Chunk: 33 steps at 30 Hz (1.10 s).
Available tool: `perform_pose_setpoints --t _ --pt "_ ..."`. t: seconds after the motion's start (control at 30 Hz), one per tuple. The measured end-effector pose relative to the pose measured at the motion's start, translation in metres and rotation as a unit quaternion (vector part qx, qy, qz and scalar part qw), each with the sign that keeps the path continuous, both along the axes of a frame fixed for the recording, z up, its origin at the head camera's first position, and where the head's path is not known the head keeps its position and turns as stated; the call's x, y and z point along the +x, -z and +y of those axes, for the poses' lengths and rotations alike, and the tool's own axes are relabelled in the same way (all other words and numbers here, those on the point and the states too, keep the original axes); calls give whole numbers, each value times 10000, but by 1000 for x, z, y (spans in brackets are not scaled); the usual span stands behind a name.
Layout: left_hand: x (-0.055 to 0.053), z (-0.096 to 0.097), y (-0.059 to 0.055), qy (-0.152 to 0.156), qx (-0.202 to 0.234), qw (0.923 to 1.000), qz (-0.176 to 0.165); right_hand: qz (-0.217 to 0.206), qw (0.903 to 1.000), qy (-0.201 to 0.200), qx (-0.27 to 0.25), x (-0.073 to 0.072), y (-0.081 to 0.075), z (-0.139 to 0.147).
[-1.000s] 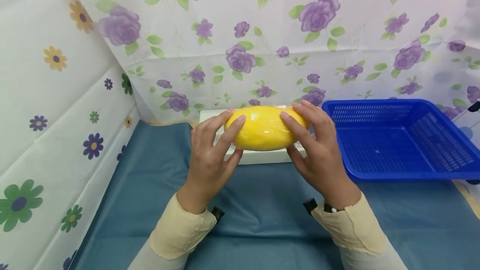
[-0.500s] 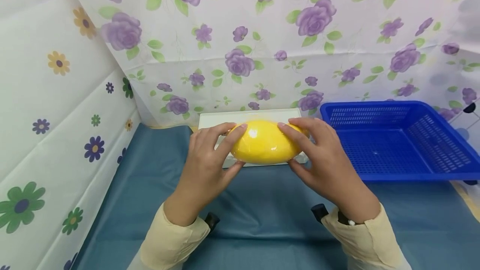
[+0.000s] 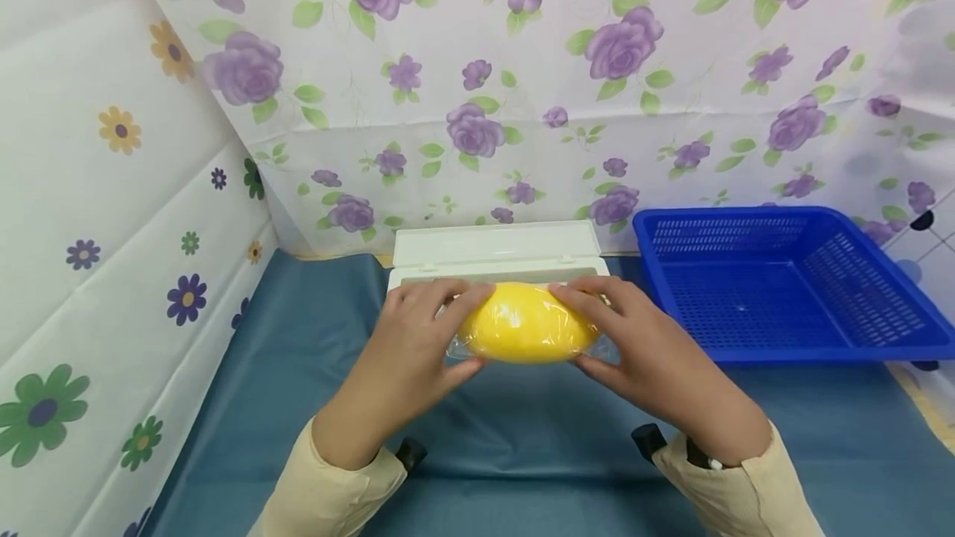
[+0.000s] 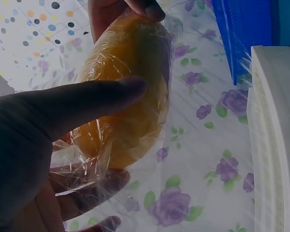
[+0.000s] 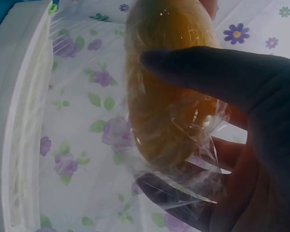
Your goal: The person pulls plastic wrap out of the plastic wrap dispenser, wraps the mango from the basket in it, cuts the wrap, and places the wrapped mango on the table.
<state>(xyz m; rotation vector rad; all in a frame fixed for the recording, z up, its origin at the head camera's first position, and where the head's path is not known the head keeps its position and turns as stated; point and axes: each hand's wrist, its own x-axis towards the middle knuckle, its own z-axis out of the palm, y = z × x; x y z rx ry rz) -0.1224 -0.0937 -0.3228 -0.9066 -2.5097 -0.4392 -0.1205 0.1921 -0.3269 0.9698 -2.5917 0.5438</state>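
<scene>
So, both hands are on the one thing: a yellow fruit, by the look of it (image 3: 530, 326), lying crosswise between them and seemingly held up clear of the counter (image 3: 515, 446). The left hand (image 3: 418, 338) has one end, the right hand (image 3: 634, 330) the other, each gripping it with fingertips over the top and thumb on the near side. Neither hand is spread wide; both are filled by the fruit.

And look at the clear film (image 5: 203, 181)! It's tight and glossy over the middle, but both wrist views find it bunched and creased at the ends, loose folds hanging among the fingers. That reads as the late part of a wrapping step: the body looks covered, the ends look unfinished. What the underside is like, I can't tell.

Just behind stands a long white box (image 3: 496, 245), lid raised, while the blue basket (image 3: 821, 353) waits off to the right, nothing visible inside it.

What does the next move call for? Judging from those loose ends, a steady hold with one hand while the other gathers and tucks the slack snugly against the fruit. Go gently, though: a hard tug could tear that film.
</scene>
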Motion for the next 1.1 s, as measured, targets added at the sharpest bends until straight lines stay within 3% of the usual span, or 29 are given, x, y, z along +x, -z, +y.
perform_pose_setpoints --t 0.33,0.7,0.87,1.1 --pt "5 0 17 170 -560 9965 -592 -498 9981 -149 342 8 17 4" --pt "8 -2 36 194 -723 9917 -1045 -972 9930 120 656 14 35 1" --pt "5 -2 42 232 -674 9879 -1376 -867 9931 321 719 15 40 -2" --pt "-1 -3 52 259 -561 9794 -1922 -619 9964 -141 556 8 53 -17"
